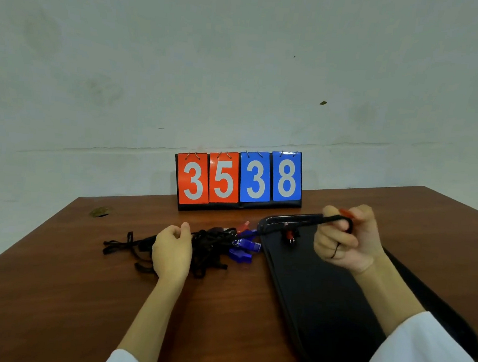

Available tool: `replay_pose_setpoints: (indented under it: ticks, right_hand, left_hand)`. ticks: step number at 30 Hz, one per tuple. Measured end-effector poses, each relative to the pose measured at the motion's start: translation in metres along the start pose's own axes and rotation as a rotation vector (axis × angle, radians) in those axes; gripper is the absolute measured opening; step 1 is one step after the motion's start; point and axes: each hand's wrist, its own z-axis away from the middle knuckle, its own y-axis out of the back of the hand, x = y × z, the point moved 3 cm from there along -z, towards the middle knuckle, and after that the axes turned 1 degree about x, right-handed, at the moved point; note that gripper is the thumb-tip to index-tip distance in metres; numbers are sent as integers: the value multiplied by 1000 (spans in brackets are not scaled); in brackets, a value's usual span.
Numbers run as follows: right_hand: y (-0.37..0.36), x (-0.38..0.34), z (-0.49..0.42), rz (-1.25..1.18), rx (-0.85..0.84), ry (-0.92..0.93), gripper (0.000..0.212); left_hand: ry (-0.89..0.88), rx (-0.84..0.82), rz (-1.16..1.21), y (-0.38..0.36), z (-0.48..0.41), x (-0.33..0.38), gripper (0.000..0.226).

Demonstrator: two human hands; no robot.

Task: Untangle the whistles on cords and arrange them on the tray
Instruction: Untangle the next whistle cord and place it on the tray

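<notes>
where a brown table meets a pale wall, a scoreboard reading 35 38 stands behind a black tray. left of the tray lies the cord tangle with blue whistles. the left hand grips the cord tangle; the right hand, raised over the tray, pinches a red whistle on a taut cord.

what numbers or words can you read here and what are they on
"3" on the left red card of the scoreboard
"5" on the right red card
"3" on the left blue card
"8" on the right blue card
No text can be read on the whistles or the tray.
</notes>
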Motion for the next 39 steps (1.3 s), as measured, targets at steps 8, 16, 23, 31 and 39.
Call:
replay_pose_setpoints:
  ticks: [8, 16, 23, 31, 39]
  right_hand:
    - [22, 0, 1, -37, 337, 151, 20]
    - [19, 21, -20, 1273, 1163, -55, 25]
    - [0, 33, -30, 1173, 943, -66, 24]
    - [4, 39, -32, 1362, 874, -181, 9]
    - [14, 45, -32, 1464, 897, -228, 9]
  left_hand:
    - [346, -511, 595, -5, 6, 7, 55]
    - [270, -896, 817, -17, 43, 46, 12]
    - [145, -953, 835, -26, 55, 49, 22]
    - [106, -868, 581, -23, 50, 45, 21]
    - [85, -576, 437, -24, 47, 40, 19]
